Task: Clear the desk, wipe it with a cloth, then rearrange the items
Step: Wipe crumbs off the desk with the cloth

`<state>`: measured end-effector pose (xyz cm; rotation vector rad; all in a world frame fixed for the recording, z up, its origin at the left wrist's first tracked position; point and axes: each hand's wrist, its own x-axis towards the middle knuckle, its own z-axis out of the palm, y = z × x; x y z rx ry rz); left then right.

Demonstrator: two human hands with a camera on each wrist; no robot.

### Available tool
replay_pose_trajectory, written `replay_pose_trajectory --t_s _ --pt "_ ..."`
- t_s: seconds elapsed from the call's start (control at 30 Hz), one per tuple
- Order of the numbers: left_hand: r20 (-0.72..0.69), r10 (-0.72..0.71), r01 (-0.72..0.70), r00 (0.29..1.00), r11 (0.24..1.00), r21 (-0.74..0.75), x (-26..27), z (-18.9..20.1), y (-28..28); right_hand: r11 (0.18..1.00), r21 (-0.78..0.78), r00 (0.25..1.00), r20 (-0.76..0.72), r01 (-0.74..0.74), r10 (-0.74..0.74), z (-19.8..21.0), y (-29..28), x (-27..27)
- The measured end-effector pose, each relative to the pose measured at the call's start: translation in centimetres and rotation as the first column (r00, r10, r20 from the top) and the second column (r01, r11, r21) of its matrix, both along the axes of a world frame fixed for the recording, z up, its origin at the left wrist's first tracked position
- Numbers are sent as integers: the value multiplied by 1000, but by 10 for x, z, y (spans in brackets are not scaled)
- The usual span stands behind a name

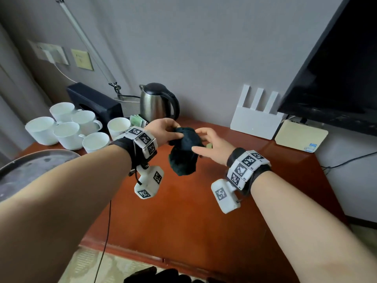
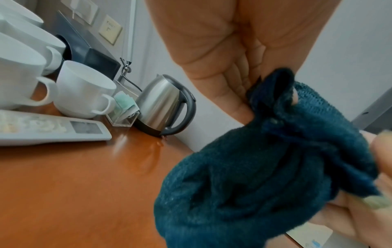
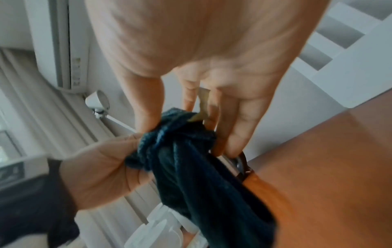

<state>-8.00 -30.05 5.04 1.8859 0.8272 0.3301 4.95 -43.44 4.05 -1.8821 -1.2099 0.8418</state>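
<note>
**Op:** Two hands up over the desk (image 1: pixel 183 211), cloth (image 1: pixel 183 154) between them, clear of the wood. Desk first: polished reddish top, bare in the middle; six white cups (image 1: pixel 67 127) crowd the back-left corner with the kettle (image 1: pixel 157 103) just behind them.

**Obs:** How do you expect the cloth to handle?

**Op:** My judgement: light, soft, limp. Dark teal terry, bunched into a hanging wad, so no stiffness to rely on. It should grip well, not slip. I'd take it at the gathered top, or spread it flat under a palm for wiping.

**Obs:** Hand poses?

**Op:** Left hand (image 1: pixel 163 129) reaches in from the left, wrist raised, thumb and fingers pinching the bunched top edge; the left wrist view shows fabric tucked against the fingers (image 2: pixel 239 80). Right hand (image 1: pixel 212 146) comes from the right, palm toward the cloth, fingers mostly straight and fanned, tips touching the fabric, thumb pressed to the wad in the right wrist view.

**Obs:** Smaller items?

**Op:** White remote (image 2: pixel 53 127) lying by the cups.
</note>
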Motion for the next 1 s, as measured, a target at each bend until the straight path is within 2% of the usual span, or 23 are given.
replay_pose_trajectory --t_s 0.1,0.2,0.33,0.53,0.73,0.87,1.0 --pt "17 30 -30 999 999 29 -15 8 14 999 -37 995 89 -30 33 5 18 -10" --pt "61 99 -102 993 994 42 -36 17 22 999 11 989 142 -42 40 11 40 -21" --pt "86 220 -225 972 972 62 -70 30 32 989 37 978 158 -140 133 23 68 -43" --pt "98 369 -381 924 907 183 -131 49 45 958 64 942 211 -280 261 40 112 -92" --pt "11 430 -414 903 861 294 -205 55 83 925 81 923 142 -371 358 42 159 -164" --pt "-25 421 -396 907 871 290 -258 50 119 928 51 927 93 -370 364 32 198 -217" --pt "-111 391 -347 914 893 288 -302 37 153 932 -34 920 147 -362 362 21 227 -262"
